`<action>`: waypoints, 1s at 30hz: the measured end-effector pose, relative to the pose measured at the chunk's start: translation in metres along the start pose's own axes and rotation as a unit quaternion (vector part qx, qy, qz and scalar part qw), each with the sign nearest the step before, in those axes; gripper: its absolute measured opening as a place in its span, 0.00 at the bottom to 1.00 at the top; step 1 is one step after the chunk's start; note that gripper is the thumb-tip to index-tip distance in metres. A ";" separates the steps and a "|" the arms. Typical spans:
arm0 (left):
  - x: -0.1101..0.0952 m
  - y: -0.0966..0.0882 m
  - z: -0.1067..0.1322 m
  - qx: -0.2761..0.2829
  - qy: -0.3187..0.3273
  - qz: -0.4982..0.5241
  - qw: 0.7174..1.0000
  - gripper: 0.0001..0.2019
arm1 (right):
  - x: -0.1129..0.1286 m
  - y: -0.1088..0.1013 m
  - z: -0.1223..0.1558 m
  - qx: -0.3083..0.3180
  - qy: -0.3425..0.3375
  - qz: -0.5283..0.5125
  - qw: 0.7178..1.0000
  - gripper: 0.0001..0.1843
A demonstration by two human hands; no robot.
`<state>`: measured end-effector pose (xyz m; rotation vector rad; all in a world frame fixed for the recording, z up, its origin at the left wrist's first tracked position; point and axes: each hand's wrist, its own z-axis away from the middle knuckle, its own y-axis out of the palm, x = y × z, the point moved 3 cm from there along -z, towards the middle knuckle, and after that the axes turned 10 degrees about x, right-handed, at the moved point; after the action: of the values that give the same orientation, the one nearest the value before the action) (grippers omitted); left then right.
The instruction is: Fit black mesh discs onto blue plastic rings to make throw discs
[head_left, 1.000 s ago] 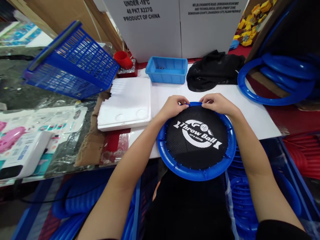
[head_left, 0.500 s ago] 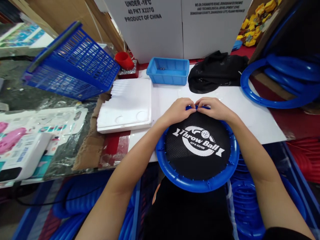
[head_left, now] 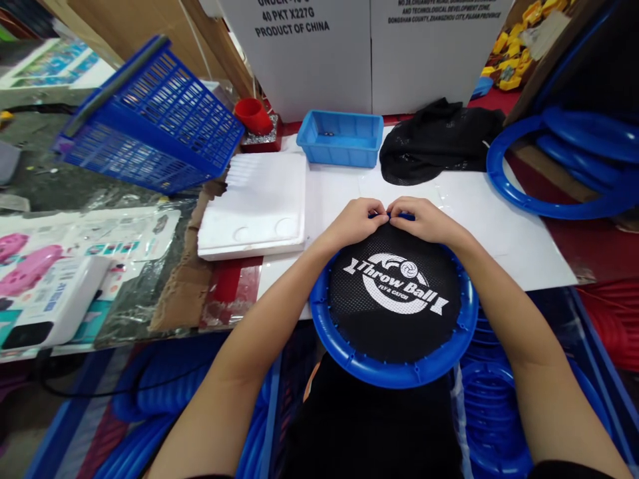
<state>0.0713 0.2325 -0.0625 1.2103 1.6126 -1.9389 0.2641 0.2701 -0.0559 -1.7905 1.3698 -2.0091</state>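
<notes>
A round throw-ball paddle (head_left: 389,369) with a blue plastic ring and a black mesh face, printed "Throw Ball Fly & Catch" in white, lies tilted toward my body at the table's front edge. At the ring's far side, my left hand (head_left: 357,221) pinches the rim and mesh edge with thumb and fingers. Right beside it my right hand (head_left: 422,219) grips the same spot, fingertips almost touching the left ones. What the fingertips do to the mesh edge is hidden beneath them.
Beyond the hands stand a light blue tray (head_left: 341,156) and a pile of black mesh (head_left: 439,146). White foam (head_left: 259,219) and a tilted blue basket (head_left: 164,126) are at left. Blue rings (head_left: 519,199) lie at right; more fill crates below. A white carton (head_left: 324,66) closes off the back.
The view has shifted slightly, so the background sits a little further right. Both hands keep their pinch at the paddle's far rim, with only small finger movement.
</notes>
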 end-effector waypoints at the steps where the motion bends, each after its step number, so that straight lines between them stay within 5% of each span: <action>1: 0.000 -0.001 0.000 -0.010 0.004 -0.009 1.000 0.06 | -0.001 0.001 -0.002 -0.002 0.010 -0.006 1.000 0.06; 7: 0.006 -0.003 -0.007 0.055 -0.017 -0.035 0.998 0.06 | -0.016 0.004 -0.013 0.012 0.068 -0.058 0.996 0.06; 13: 0.009 -0.016 -0.010 0.104 -0.021 -0.081 0.991 0.07 | -0.020 0.003 -0.018 0.071 0.054 -0.100 0.991 0.13; 17: 0.013 -0.024 -0.009 0.159 -0.014 -0.116 0.980 0.07 | -0.018 0.011 -0.022 0.020 0.080 -0.054 0.995 0.10; 22: 0.012 -0.025 -0.005 0.116 -0.013 -0.141 0.983 0.08 | -0.017 0.017 -0.024 -0.012 0.094 -0.043 0.995 0.05; 30: -0.004 -0.032 0.014 0.101 0.036 -0.062 0.992 0.14 | -0.010 -0.001 -0.001 0.050 0.004 -0.094 0.994 0.14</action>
<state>0.0453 0.2281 -0.0389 1.2979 1.5926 -2.2059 0.2671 0.2774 -0.0621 -1.9338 1.1170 -2.1357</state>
